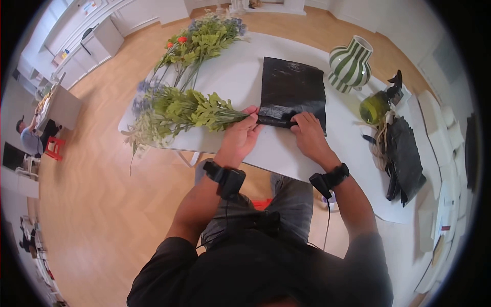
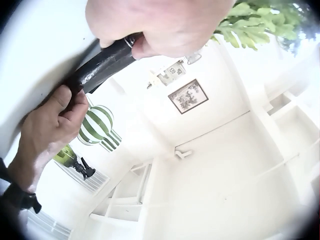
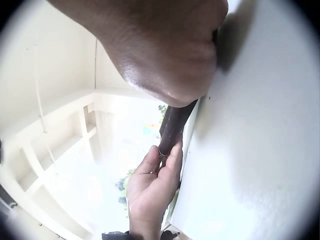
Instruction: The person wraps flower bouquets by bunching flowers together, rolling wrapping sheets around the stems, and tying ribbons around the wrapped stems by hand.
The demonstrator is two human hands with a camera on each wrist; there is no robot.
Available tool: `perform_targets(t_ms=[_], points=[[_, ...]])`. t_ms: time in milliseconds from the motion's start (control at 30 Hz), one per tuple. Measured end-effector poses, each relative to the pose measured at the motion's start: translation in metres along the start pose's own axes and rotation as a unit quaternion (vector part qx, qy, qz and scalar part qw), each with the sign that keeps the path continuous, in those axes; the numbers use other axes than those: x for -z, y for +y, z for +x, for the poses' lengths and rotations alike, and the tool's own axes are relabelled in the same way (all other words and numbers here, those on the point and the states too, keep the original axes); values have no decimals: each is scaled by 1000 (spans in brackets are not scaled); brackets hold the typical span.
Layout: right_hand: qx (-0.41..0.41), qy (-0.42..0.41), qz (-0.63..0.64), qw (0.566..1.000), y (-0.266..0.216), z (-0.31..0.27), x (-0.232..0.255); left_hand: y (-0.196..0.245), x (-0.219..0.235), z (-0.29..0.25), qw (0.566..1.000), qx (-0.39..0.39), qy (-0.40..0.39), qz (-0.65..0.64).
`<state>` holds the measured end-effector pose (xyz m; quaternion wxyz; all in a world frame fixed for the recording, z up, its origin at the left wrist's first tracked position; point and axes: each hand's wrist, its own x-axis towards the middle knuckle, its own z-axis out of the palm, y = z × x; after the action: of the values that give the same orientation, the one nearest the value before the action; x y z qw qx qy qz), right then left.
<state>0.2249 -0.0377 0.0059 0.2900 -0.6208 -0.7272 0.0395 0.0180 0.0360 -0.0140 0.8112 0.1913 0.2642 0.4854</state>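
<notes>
A glossy black wrapping sheet (image 1: 292, 84) lies on the white table, its near edge rolled into a tube. My left hand (image 1: 241, 135) grips the tube's left end, thumb and fingers around it, as the right wrist view shows. Leafy artificial flower stems (image 1: 204, 110) run up to that hand from the left. Farther along the roll (image 2: 102, 67), my right hand (image 1: 310, 134) pinches it between thumb and fingers. The stem ends are hidden by the left hand and the roll.
A second flower bunch (image 1: 204, 46) with red blooms lies at the far left. Toward the right are a green-striped vase (image 1: 350, 64), a green spray bottle (image 1: 375, 107) and a crumpled black bundle (image 1: 404, 158). The white table's (image 1: 286, 158) near edge runs just before my legs.
</notes>
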Motion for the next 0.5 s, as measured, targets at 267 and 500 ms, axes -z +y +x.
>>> perform_targets(t_ms=[267,500], points=[[-1,7,0,1000,2,1,-4,60,-9,-51,680,-180,-143,696],[4,15,-11,1000,4,-1,-8,53,3,-6,329,-444,-198,809]])
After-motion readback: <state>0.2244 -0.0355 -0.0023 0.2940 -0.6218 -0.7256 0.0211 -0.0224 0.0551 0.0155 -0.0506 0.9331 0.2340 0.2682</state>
